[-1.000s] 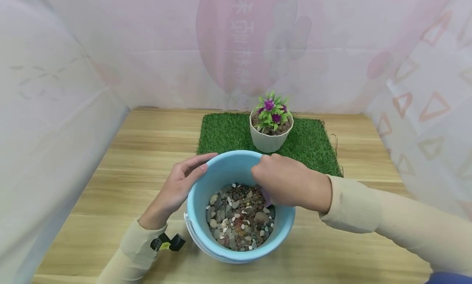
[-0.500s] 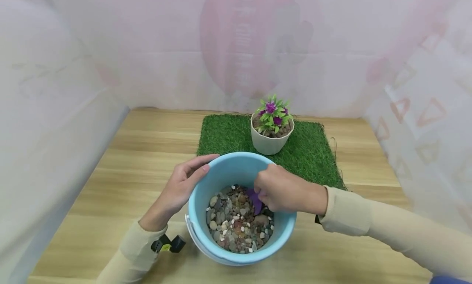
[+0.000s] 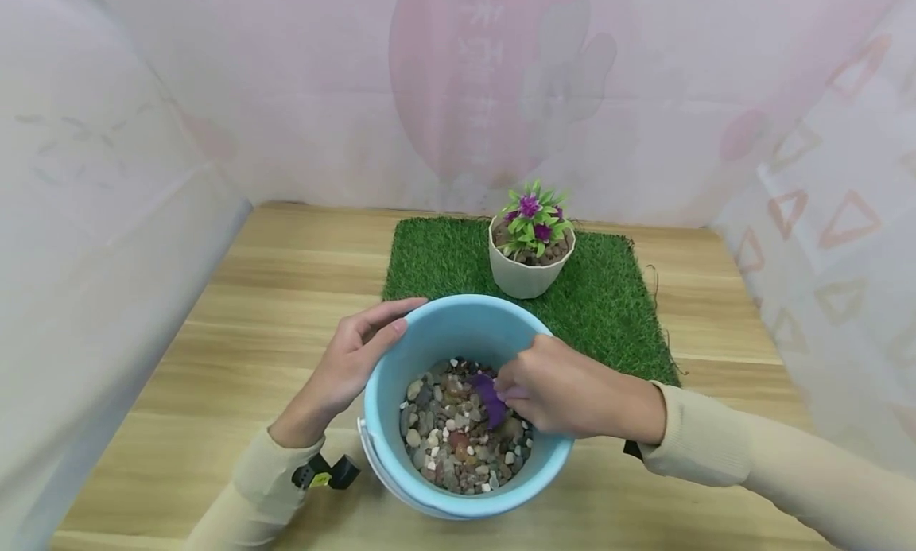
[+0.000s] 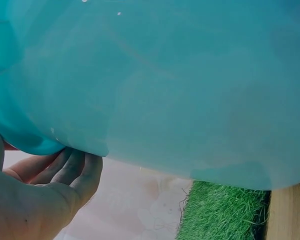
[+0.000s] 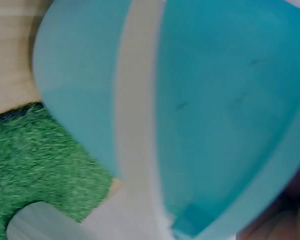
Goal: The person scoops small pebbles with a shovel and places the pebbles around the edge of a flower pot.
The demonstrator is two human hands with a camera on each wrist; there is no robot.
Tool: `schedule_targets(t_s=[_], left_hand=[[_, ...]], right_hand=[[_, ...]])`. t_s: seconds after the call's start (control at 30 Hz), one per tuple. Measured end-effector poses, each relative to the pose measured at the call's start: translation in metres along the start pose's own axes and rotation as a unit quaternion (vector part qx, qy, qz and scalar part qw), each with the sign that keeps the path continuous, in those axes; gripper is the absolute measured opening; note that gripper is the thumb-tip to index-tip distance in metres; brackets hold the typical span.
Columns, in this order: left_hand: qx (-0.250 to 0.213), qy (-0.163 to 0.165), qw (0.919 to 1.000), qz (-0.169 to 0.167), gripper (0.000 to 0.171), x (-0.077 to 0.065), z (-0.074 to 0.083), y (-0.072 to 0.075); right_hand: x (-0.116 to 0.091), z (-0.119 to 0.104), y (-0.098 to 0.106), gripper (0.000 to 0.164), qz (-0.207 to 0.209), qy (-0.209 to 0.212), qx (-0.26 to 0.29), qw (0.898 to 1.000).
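Behind, blurred characters (image 3: 479, 56); right hand (image 3: 572, 386) grips purple tool (image 3: 490, 401)

Site: sheeted-off booth (image 3: 93, 217) | Evidence: printed sheets (image 3: 308, 145) on three sides, wood-grain surface (image 3: 286, 296), green turf mat (image 3: 436, 253)

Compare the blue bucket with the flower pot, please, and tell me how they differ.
The bucket is light blue, while the flower pot is off-white. The bucket is clearly larger than the flower pot. The bucket holds loose stones; the flower pot holds a plant with purple flowers. The left hand touches the bucket, but neither hand touches the flower pot. Both are open at the top.
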State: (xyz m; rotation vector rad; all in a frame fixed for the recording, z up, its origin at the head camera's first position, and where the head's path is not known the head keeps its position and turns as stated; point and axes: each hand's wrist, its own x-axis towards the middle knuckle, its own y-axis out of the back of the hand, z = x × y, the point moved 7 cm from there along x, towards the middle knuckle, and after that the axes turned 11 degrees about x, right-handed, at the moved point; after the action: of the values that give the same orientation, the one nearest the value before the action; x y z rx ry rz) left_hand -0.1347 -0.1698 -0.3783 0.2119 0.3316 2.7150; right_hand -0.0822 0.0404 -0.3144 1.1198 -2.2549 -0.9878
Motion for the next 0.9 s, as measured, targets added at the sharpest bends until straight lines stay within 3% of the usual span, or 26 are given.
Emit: schedule_targets(t_s=[0.13,0.57,0.9], left_hand=[[-0.002,-0.002,1.0000,0.000,0.042,0.0002,0.0028,0.0011],[0.008,0.009,0.9999,0.001,0.042,0.0017,0.0021,0.0023],[0.011,0.014,0.9998,0.005,0.042,0.0014,0.0001,0.0018]], right_hand=[[0.0015,-0.0052,-0.0006,0.019,0.001,0.016,0.026,1.000],[0.0018,0.0021,-0.0046,0.015,0.047,0.001,0.050,0.998],[0.0052,0.0003,-0.0038,0.012,0.032,-0.028,0.111,0.993]])
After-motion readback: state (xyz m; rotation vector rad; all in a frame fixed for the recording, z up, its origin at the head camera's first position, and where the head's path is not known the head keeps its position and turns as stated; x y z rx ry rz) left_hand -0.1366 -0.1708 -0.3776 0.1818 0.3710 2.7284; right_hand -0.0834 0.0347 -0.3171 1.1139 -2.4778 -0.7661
